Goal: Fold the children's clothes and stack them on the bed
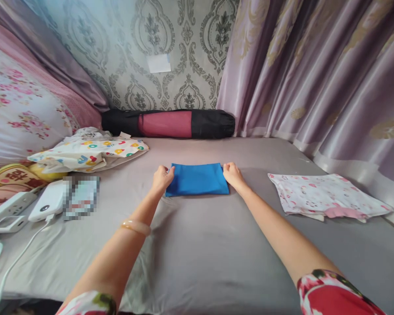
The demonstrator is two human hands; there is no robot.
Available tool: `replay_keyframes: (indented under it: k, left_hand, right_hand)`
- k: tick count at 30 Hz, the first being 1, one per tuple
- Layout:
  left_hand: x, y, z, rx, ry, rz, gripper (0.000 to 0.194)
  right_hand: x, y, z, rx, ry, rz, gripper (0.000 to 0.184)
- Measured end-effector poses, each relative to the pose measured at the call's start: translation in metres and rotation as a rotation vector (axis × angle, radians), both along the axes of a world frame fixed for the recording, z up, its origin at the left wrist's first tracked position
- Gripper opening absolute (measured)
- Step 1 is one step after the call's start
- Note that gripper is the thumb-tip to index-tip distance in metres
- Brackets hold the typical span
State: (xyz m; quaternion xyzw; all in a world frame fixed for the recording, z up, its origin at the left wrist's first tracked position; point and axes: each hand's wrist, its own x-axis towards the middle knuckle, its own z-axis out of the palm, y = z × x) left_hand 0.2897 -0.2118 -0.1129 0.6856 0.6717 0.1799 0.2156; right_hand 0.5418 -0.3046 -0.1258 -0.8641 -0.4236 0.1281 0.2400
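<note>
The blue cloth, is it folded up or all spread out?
Folded, it seems: the blue cloth is a neat, straight-edged rectangle, with the left hand and right hand at opposite ends.

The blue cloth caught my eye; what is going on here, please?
A person is holding the blue cloth by its two side edges, the left hand at one and the right hand at the other. It lies in a rectangle on the grey sheet. A patterned cloth lies off to the right.

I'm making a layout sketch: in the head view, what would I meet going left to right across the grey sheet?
Power strip, white power bank, left hand, blue folded cloth, right hand, pink-and-white patterned cloth. Overlapping things are left out.
</note>
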Motion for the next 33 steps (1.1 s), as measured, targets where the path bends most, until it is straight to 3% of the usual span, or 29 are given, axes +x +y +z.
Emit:
replay_keyframes:
  k: [3,8,14,22,24,27,29,33]
  left_hand:
    - [-0.013,-0.014,0.002,-0.045,-0.041,-0.026,0.037]
    - [-0.034,-0.036,-0.003,-0.126,-0.109,-0.201,0.05]
    - [-0.044,-0.041,-0.006,-0.167,-0.164,-0.284,0.049]
    - [-0.045,-0.036,-0.004,-0.184,-0.043,-0.297,0.047]
    - [-0.042,-0.035,-0.003,-0.109,0.037,-0.295,0.045]
    - [-0.025,-0.036,-0.005,0.164,0.149,-0.33,0.04]
    - [-0.006,-0.039,-0.007,0.292,0.189,-0.437,0.041]
    - [0.031,-0.047,-0.016,0.323,0.289,-0.637,0.047]
  right_hand:
    - [-0.008,-0.024,0.001,-0.042,-0.019,0.038,0.033]
    - [-0.029,-0.05,-0.001,-0.121,-0.148,0.093,0.034]
    - [-0.042,-0.057,0.0,-0.181,-0.295,0.167,0.032]
    - [-0.039,-0.056,0.007,-0.254,-0.309,0.214,0.03]
    - [-0.037,-0.053,0.011,-0.25,-0.315,0.215,0.03]
    - [-0.041,-0.045,0.016,-0.126,-0.393,0.234,0.035]
    - [-0.05,-0.037,0.016,-0.008,-0.452,0.329,0.04]
    - [-0.07,-0.02,0.003,0.053,-0.449,0.604,0.051]
